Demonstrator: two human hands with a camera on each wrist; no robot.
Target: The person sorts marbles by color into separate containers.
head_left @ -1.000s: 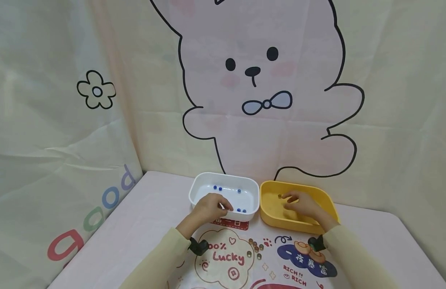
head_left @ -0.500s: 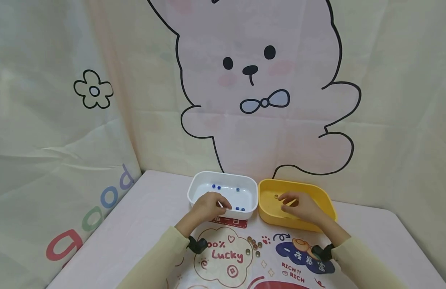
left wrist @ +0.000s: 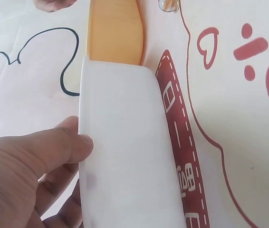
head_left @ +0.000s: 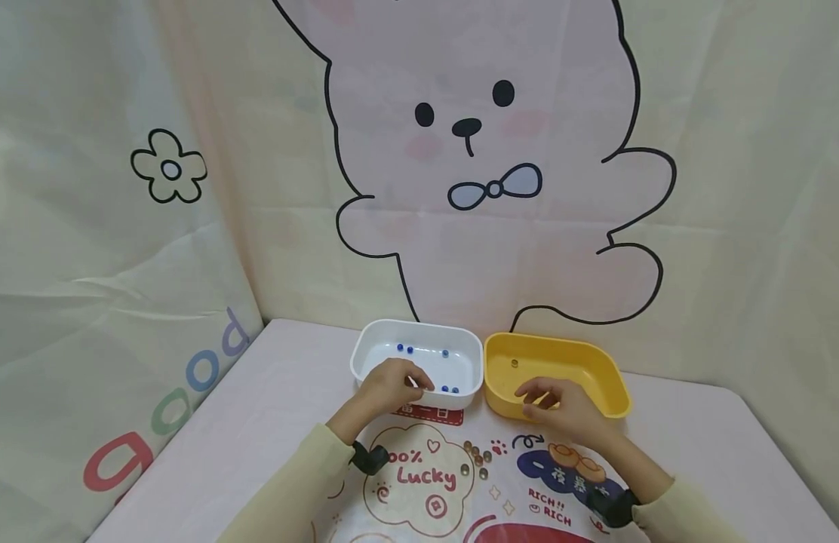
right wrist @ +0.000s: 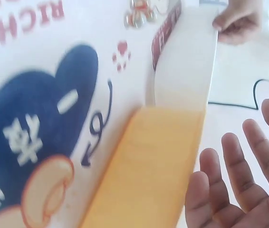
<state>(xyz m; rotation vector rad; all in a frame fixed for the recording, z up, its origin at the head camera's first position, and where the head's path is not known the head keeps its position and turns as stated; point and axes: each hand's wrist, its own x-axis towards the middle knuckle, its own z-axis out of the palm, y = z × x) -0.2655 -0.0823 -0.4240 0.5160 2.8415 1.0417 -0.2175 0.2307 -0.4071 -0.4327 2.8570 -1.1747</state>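
A white plastic tub (head_left: pixel 419 332) holds several blue marbles (head_left: pixel 445 354). My left hand (head_left: pixel 392 386) is at its near wall, thumb over the rim and fingers curled on the inner side; in the left wrist view the thumb (left wrist: pixel 84 146) touches the rim. Alongside on the right stands a yellow tub (head_left: pixel 555 343) with one amber marble (head_left: pixel 514 363) on its floor. Over the yellow tub's near wall hovers my right hand (head_left: pixel 562 407), fingers relaxed and spread, nothing visible in them; the right wrist view shows its bare fingertips (right wrist: pixel 229 142).
On the printed tablecloth in front of the tubs lies a loose cluster of brownish glass marbles (head_left: pixel 477 456). A cloth backdrop (head_left: pixel 487 249) with a cartoon bear rises directly behind both tubs. Dark straps (head_left: pixel 370 458) circle the wrists.
My right hand has drawn back from the amber marble toward the yellow tub's near wall, leaving the marble inside. The left hand stays at the white tub's rim. The head view shifts slightly.
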